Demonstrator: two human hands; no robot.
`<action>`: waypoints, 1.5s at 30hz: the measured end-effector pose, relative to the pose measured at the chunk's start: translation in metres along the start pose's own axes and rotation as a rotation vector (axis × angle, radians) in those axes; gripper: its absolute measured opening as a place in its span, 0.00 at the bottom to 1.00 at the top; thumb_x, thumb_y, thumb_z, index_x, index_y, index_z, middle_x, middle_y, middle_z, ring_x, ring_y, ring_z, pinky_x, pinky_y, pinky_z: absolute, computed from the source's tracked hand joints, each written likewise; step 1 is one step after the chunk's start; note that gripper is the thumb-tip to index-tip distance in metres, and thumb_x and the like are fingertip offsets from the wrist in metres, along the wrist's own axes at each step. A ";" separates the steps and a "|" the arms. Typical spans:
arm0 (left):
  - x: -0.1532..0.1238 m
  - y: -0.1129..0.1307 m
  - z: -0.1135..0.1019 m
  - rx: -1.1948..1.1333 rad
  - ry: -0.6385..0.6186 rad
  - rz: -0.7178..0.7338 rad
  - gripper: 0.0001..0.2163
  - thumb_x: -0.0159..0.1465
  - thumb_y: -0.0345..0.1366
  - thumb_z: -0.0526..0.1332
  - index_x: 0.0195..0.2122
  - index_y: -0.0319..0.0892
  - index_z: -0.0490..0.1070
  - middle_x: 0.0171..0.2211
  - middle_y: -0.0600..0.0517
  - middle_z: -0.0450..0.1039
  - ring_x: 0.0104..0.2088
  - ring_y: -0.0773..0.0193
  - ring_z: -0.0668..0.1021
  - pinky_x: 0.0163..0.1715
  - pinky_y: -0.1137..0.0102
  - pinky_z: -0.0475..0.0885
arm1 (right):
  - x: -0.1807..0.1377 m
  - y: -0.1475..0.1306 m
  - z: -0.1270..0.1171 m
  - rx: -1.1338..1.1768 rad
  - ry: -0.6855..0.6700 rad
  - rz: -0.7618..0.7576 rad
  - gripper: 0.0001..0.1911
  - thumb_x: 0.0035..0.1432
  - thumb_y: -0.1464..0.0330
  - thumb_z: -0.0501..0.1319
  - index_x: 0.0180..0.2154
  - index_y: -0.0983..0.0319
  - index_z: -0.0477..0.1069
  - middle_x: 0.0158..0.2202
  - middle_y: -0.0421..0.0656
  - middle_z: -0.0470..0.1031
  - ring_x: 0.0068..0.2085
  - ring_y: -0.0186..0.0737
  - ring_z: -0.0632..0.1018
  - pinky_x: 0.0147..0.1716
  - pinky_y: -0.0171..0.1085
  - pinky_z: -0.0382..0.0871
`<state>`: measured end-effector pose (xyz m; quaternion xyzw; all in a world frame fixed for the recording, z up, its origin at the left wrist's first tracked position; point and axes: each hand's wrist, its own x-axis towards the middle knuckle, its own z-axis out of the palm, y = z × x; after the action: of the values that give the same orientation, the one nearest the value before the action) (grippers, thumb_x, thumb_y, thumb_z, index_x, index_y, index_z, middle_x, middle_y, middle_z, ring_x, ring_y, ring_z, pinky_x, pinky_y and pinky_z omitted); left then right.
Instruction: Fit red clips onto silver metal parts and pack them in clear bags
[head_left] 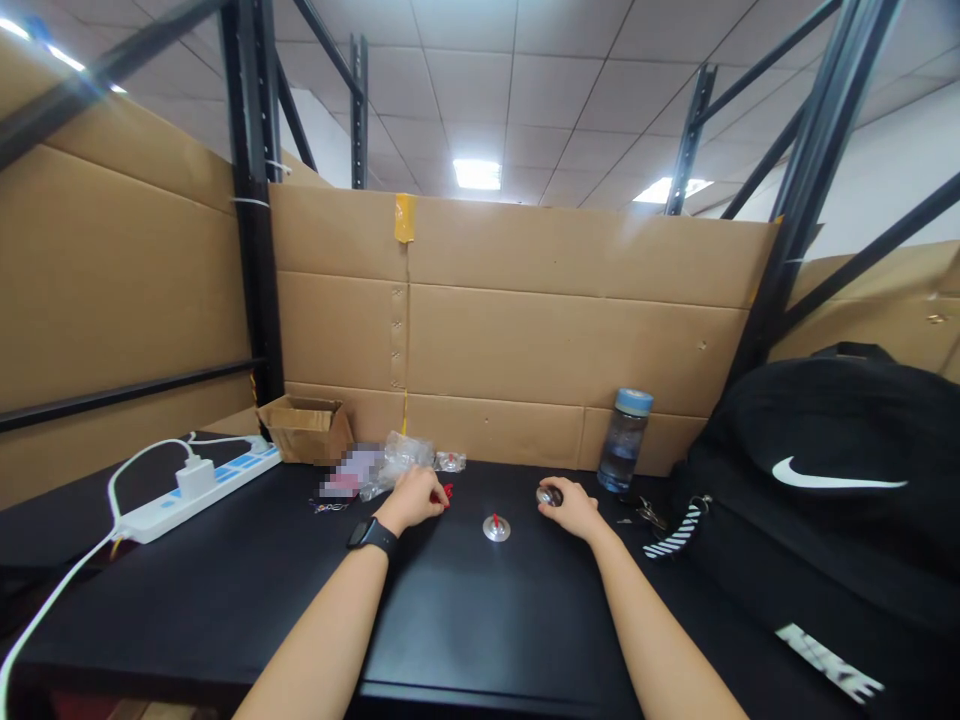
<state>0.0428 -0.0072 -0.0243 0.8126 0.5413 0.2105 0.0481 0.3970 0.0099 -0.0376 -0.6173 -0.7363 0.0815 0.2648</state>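
Observation:
My left hand (415, 500), a black watch on its wrist, is closed at small red pieces (448, 494). Its fingertips meet them, though the grip itself is partly hidden. My right hand (574, 508) has its fingers closed around a round, clear suction cup (550, 495), which looks dark in the middle. On the black table between both hands rests another clear suction cup (496, 528) with a red piece standing up from its centre. Behind my left hand lies a crumpled clear plastic bag (405, 455). A further small clear item (451, 461) sits to the right of this bag.
On the left stand a white power strip (202, 495) with a cable and an open cardboard box (307, 430). To the right are a blue-capped water bottle (624, 445), keys (651, 514) and a large black backpack (825, 520). Cardboard panels (525, 340) wall the back.

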 end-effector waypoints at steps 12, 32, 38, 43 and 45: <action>-0.007 0.042 0.016 0.012 0.022 0.131 0.06 0.60 0.30 0.62 0.28 0.46 0.77 0.39 0.49 0.75 0.46 0.52 0.71 0.47 0.60 0.62 | 0.006 0.003 -0.003 -0.014 -0.016 0.007 0.21 0.49 0.68 0.67 0.47 0.53 0.74 0.48 0.43 0.79 0.49 0.49 0.77 0.43 0.43 0.64; -0.002 0.071 -0.002 -0.439 0.379 0.083 0.09 0.68 0.39 0.58 0.39 0.47 0.78 0.39 0.52 0.80 0.43 0.60 0.79 0.47 0.66 0.69 | -0.020 -0.092 0.004 0.663 0.129 -0.315 0.24 0.53 0.65 0.66 0.52 0.57 0.69 0.50 0.46 0.77 0.46 0.43 0.79 0.40 0.39 0.71; -0.001 0.078 0.002 -0.456 0.405 0.096 0.08 0.67 0.40 0.59 0.39 0.46 0.77 0.52 0.48 0.70 0.53 0.56 0.73 0.51 0.61 0.69 | -0.035 -0.116 0.001 0.717 0.138 -0.413 0.24 0.53 0.64 0.70 0.52 0.56 0.70 0.51 0.46 0.76 0.49 0.44 0.78 0.44 0.41 0.71; -0.004 0.084 0.000 -0.389 0.431 0.109 0.06 0.67 0.39 0.60 0.38 0.47 0.77 0.52 0.49 0.67 0.55 0.55 0.69 0.56 0.55 0.63 | -0.035 -0.114 0.002 0.680 0.162 -0.387 0.23 0.51 0.61 0.71 0.48 0.57 0.72 0.50 0.47 0.77 0.47 0.44 0.78 0.41 0.40 0.71; -0.007 0.087 -0.001 -0.341 0.449 0.097 0.05 0.67 0.38 0.61 0.37 0.47 0.76 0.52 0.49 0.67 0.55 0.54 0.68 0.55 0.54 0.63 | -0.034 -0.114 0.002 0.683 0.179 -0.377 0.21 0.50 0.60 0.71 0.45 0.58 0.73 0.50 0.47 0.78 0.47 0.45 0.79 0.40 0.40 0.71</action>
<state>0.1150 -0.0490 0.0013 0.7508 0.4555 0.4754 0.0526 0.3001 -0.0479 0.0017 -0.3526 -0.7411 0.2176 0.5283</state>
